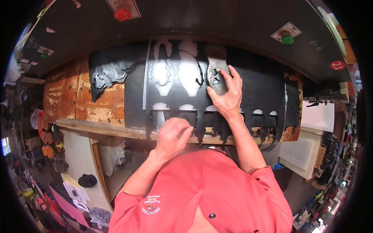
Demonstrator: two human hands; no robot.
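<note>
A grey metal cutting die, shaped like a sole with small cut-outs, lies on a black sheet. My right hand rests over its near right part, thumb on the near edge and fingers on the far side, gripping it. My left hand is curled and slightly blurred over the front edge of the sheet; its fingertips are hidden, so what they hold, if anything, cannot be made out. Left of the die, the sheet has sole-shaped openings showing white beneath. Narrow black strips hang along its front edge.
A pile of cut black pieces lies on the worn brown board at left. A wooden rail runs along the front. Overhead, the dark machine beam carries a red button and a green button.
</note>
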